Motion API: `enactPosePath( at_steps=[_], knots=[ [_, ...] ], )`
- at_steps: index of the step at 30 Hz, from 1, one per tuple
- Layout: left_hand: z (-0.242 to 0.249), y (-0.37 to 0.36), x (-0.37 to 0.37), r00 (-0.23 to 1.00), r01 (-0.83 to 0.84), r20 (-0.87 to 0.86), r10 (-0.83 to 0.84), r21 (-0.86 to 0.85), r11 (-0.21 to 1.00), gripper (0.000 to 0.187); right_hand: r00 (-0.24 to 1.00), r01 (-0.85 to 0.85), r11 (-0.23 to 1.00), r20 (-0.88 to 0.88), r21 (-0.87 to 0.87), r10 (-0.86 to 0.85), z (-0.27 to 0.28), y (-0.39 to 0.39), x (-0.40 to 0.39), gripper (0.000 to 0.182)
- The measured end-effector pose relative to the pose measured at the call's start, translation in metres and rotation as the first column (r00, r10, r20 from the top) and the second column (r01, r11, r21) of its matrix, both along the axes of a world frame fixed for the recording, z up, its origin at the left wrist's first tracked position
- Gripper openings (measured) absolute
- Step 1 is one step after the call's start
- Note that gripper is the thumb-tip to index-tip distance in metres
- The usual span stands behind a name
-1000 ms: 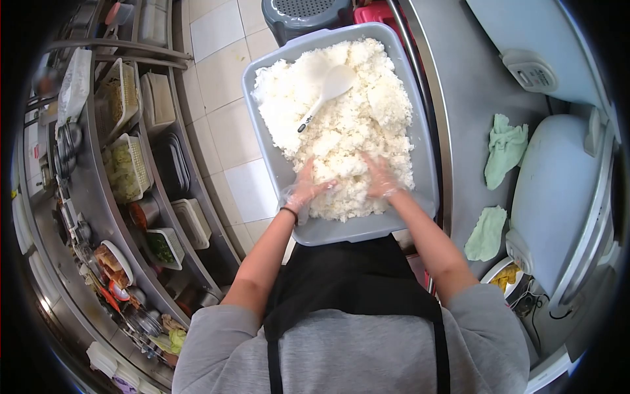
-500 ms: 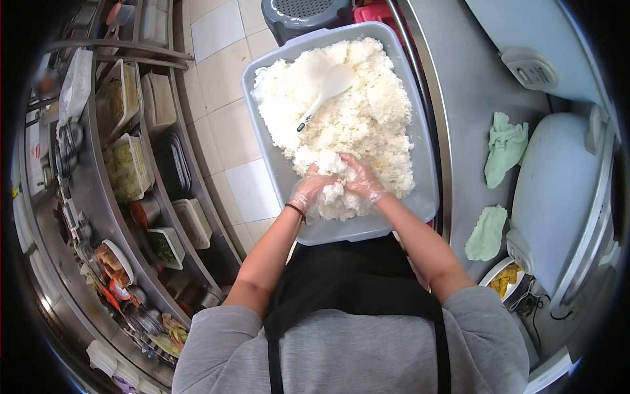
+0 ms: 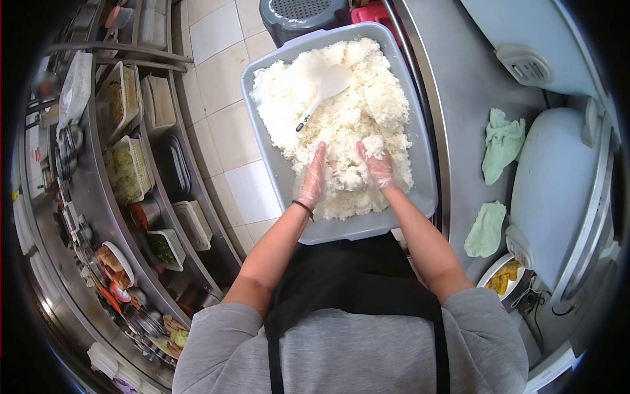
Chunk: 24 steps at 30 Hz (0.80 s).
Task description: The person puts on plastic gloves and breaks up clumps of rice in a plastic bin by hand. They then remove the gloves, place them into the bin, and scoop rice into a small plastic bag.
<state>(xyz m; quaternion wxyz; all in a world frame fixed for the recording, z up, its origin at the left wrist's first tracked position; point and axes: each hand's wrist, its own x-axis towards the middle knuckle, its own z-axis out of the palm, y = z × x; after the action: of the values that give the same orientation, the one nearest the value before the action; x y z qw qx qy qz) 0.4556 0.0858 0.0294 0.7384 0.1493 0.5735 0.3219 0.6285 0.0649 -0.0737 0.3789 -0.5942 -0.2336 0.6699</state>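
- One black apron (image 3: 354, 276) is sitting at six o'clock, just on the near side of the tub.
- Two hands, both in thin clear gloves, are working at the near half of the rice: the left hand (image 3: 314, 177) at seven o'clock of the tub's centre, the right hand (image 3: 376, 167) at five. One dark band (image 3: 302, 209) is circling the left wrist.
- The left fingers are stretching out straight towards twelve, loose, their inner side lying against rice. One small clump (image 3: 374, 146) is resting at the right fingers; whether they are gripping it, I cannot tell.
- One mass of rice (image 3: 341, 128) is filling most of the tub, lying between both sets of fingers and spreading beyond their tips towards twelve.
- One grey-blue tub (image 3: 328, 231) is holding it, its long axis running from between five and six to between eleven and twelve.
- One white paddle (image 3: 333, 82) is lying on the rice beyond the fingers, its blade pointing to one o'clock, its handle to seven.
- Right of the tub, one worktop (image 3: 459, 118) is carrying two green cloths (image 3: 503, 146), at three and four o'clock.
- Two pale blue appliances (image 3: 558, 190) are standing farther out, at two and between three and four.
- One grey stool (image 3: 304, 23) is standing past the tub's far end, between eleven and twelve.
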Motion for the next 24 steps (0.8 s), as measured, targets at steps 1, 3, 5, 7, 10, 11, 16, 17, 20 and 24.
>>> enactPosePath(
  at_steps=[1, 3, 5, 7, 10, 11, 16, 17, 20, 24],
  knots=[
    [0.017, 0.006, 0.002, 0.999, -0.034, 0.038, 0.035, -0.032, 0.999, 0.068, 0.988, -0.088, 0.995, 0.123, -0.045, 0.093, 0.016, 0.005, 0.003, 0.052],
    [0.024, 0.010, -0.002, 0.995, -0.068, 0.075, 0.073, -0.066, 0.996, 0.062, 0.894, -0.240, 0.956, 0.346, -0.167, 0.285, 0.082, 0.022, 0.005, 0.061],
    [0.015, 0.015, -0.019, 0.980, 0.108, 0.180, -0.084, -0.127, 0.986, 0.086, 0.714, -0.346, 0.883, 0.521, -0.318, 0.468, 0.122, 0.027, 0.006, 0.070],
    [0.024, 0.009, -0.027, 0.986, 0.149, 0.090, -0.138, -0.127, 0.981, 0.090, 0.668, -0.338, 0.923, 0.645, -0.183, 0.372, 0.119, 0.011, 0.012, 0.073],
    [0.018, -0.008, -0.034, 0.934, 0.329, -0.125, -0.336, -0.071, 0.942, 0.098, 0.631, -0.425, 0.900, 0.681, -0.097, 0.372, 0.086, -0.021, 0.026, 0.078],
    [0.005, -0.017, -0.037, 0.850, 0.471, -0.252, -0.463, -0.030, 0.881, 0.103, 0.633, -0.507, 0.850, 0.606, -0.146, 0.482, 0.073, -0.031, 0.027, 0.079],
    [-0.028, -0.038, -0.026, 0.619, 0.704, -0.384, -0.685, -0.115, 0.700, 0.096, 0.595, -0.625, 0.780, 0.627, -0.033, 0.503, 0.071, -0.026, -0.033, 0.075],
    [-0.011, -0.028, -0.021, 0.691, 0.658, -0.233, -0.684, -0.187, 0.729, 0.095, 0.647, -0.577, 0.814, 0.569, -0.070, 0.508, 0.074, -0.020, -0.038, 0.073],
    [-0.015, -0.022, -0.024, 0.767, 0.602, -0.132, -0.627, -0.187, 0.776, 0.090, 0.798, -0.499, 0.867, 0.386, -0.008, 0.463, 0.058, -0.031, -0.045, 0.064],
    [0.000, -0.023, -0.024, 0.870, 0.425, -0.179, -0.459, -0.198, 0.883, 0.070, 0.777, -0.529, 0.849, 0.399, -0.006, 0.487, 0.092, -0.021, -0.044, 0.049]
  ],
)
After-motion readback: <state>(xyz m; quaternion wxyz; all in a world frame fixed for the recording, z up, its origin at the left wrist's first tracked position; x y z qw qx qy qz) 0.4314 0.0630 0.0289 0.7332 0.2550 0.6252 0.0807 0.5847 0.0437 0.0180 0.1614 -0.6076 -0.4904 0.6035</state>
